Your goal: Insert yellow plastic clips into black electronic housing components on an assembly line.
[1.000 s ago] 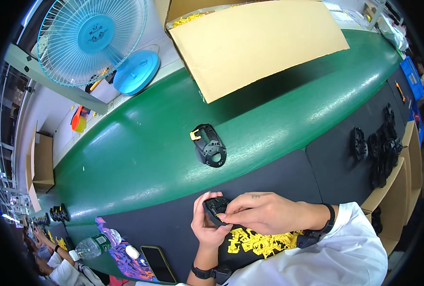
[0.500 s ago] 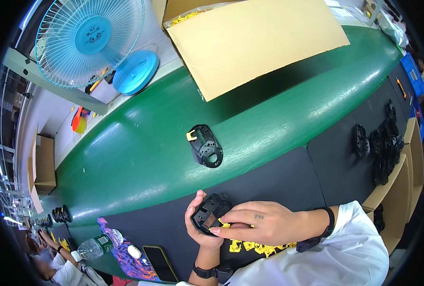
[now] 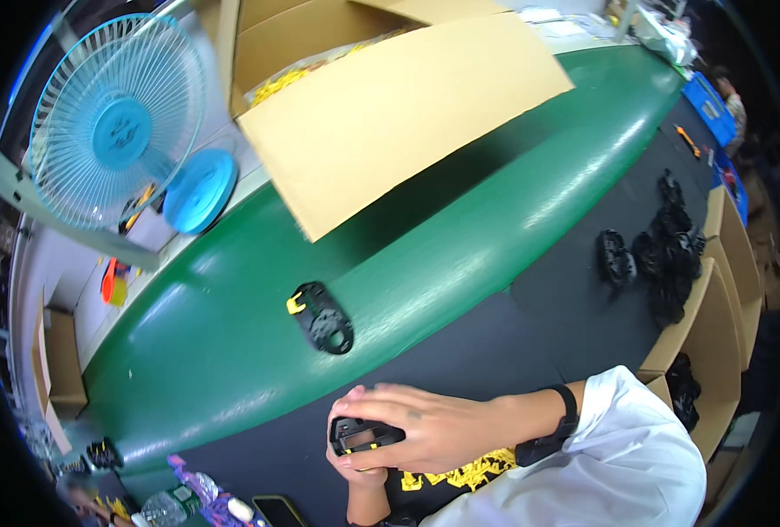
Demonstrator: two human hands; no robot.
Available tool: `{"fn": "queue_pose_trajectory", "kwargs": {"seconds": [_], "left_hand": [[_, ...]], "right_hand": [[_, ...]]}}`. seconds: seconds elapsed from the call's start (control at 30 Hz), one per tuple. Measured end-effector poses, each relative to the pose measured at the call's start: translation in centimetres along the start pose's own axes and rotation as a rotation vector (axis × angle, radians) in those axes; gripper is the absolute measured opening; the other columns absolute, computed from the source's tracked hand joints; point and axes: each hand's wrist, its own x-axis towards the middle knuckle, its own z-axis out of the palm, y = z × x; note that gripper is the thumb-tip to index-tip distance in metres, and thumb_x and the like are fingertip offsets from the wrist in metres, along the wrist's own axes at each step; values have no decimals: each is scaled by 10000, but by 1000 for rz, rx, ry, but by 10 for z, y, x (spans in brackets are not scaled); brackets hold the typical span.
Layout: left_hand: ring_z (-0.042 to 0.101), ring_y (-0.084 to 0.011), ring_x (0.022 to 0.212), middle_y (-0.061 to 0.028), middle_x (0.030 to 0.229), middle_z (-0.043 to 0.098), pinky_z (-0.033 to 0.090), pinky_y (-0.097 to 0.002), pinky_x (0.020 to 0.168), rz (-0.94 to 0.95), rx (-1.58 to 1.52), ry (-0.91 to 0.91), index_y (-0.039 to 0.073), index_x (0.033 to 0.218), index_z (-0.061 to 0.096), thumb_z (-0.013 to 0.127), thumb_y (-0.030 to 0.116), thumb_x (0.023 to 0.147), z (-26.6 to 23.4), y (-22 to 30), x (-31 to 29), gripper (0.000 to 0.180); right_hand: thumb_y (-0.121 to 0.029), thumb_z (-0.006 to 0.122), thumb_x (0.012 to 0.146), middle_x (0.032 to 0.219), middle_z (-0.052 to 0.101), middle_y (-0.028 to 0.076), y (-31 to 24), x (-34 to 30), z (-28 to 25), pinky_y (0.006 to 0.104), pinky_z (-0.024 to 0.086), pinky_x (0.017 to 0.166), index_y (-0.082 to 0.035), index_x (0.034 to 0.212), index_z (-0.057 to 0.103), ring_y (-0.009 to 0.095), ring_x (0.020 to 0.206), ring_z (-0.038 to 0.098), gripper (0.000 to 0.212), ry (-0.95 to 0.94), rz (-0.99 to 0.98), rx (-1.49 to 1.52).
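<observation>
A black plastic housing (image 3: 348, 428) is between my two hands just above the black mat. My left hand (image 3: 365, 477) is closed round it from below and is largely hidden by the other hand. My right hand (image 3: 447, 430) lies over the top of the housing, its fingers wrapped across it, with the thumb along the near side. A speck of yellow shows at the housing's near edge. Beside my right wrist, a pile of small yellow plastic clips (image 3: 469, 472) lies on the mat. Another black housing (image 3: 324, 321) with a yellow clip on it rests on the green belt.
A large cardboard box (image 3: 407, 123) with yellow parts overhangs the belt (image 3: 460, 281). A blue fan (image 3: 119, 132) stands far left. Several black parts (image 3: 671, 255) lie at right near open cartons (image 3: 715, 325). A bottle (image 3: 170, 505) and a phone (image 3: 277, 511) are at lower left.
My right hand has moved from pinching at the housing's near side to wrapping over its top. The housing has turned in my hands. The whole view has shifted and tilted.
</observation>
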Motion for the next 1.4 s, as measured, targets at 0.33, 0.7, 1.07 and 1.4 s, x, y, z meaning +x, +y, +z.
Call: {"fn": "queue_pose_trajectory", "kwargs": {"seconds": [0.33,0.7,1.07,1.4], "left_hand": [[628,-286,928,-203,1034,641,517,-329,779,164,431,-310,-99,975,648,433,300,1028,1,20,22,455],[670,-211,739,-151,845,700,545,-300,686,1,517,-245,-96,1013,672,485,120,1008,5,20,11,286],[567,-187,592,-110,702,610,467,-287,548,94,461,-215,-93,911,687,479,88,991,3,24,12,287],[589,-284,1110,-265,1263,550,513,-360,864,-277,-274,-371,-120,1412,363,715,476,834,-12,13,10,902]], "right_hand": [[-371,682,863,1375,419,233,101,-15,-57,468,487,949,-70,1332,492,435,1162,521,589,196,671,-582],[-288,694,840,1253,559,183,66,-64,-139,430,496,937,-40,1210,576,356,1147,556,460,209,854,-832],[-61,655,765,943,691,183,31,-129,-201,444,547,797,-92,1120,648,346,889,677,357,169,1303,-1162],[62,651,861,1000,661,95,-13,-48,-100,246,494,730,39,1186,642,81,801,592,326,126,500,561]]}}
